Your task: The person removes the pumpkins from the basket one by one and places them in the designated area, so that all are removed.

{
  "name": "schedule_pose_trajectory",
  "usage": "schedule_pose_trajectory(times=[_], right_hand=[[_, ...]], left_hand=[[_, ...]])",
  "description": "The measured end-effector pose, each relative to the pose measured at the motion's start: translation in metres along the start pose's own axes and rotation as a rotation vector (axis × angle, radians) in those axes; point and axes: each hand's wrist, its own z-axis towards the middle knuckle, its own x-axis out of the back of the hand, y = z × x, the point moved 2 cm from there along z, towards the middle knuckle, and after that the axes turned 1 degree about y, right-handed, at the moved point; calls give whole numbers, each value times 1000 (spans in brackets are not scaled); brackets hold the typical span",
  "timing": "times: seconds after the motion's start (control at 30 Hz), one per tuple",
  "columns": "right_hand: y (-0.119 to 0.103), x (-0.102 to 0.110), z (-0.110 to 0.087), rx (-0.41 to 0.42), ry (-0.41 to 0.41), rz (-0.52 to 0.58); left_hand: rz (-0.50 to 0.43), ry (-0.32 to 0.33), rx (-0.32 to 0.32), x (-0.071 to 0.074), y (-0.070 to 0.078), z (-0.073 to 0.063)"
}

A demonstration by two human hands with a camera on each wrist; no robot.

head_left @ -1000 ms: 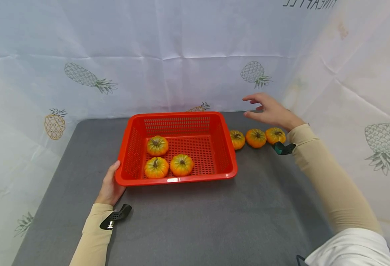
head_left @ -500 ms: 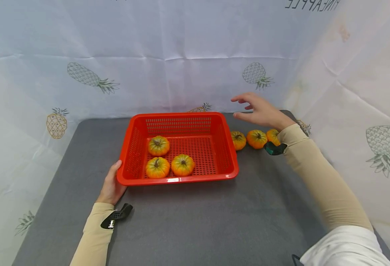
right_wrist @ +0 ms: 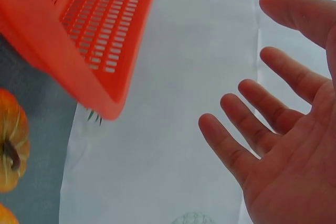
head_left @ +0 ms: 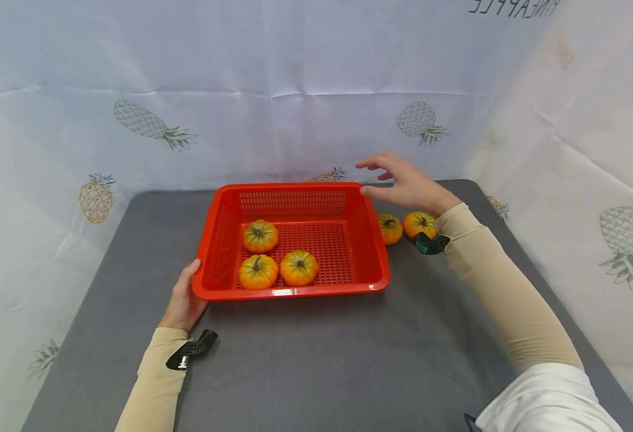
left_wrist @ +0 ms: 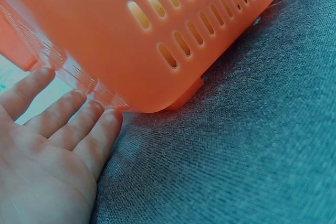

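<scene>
Because the dark wrist camera [head_left: 431, 245] and beige sleeve [head_left: 500, 282] cross in front of it, the rightmost orange pumpkin [head_left: 417, 224] loses its lower right edge in the head view; its neighbouring pumpkin [head_left: 391, 230] is partly covered by the rim of the red plastic basket [head_left: 327, 290]. At the left edge of the right wrist view both are cut off, and the left wrist view crops the basket at the top.

At the basket's lower left corner, the left hand [head_left: 182, 297] lies palm towards it, the fingers of this grip nearly straight and their tips against the outer wall. From the lower right, the other arm reaches up and left, so the right hand [head_left: 405, 183] hangs near the basket's upper right corner, apart from it in its wrist view, the grip spread with thumb and gently bent fingers well parted.

Upright on the grey bench [head_left: 316, 360], at the frame's centre, the basket has its long axis running left to right. Its left half contains an upper pumpkin [head_left: 260, 236], a lower left pumpkin [head_left: 258, 273] and a third pumpkin [head_left: 299, 269], stems upward.
</scene>
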Motion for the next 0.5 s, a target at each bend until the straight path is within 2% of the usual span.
schedule_pose_trajectory(times=[0.5], right_hand=[[-21, -24, 15, 57, -43, 36]], left_hand=[[12, -6, 5, 2, 1, 0]])
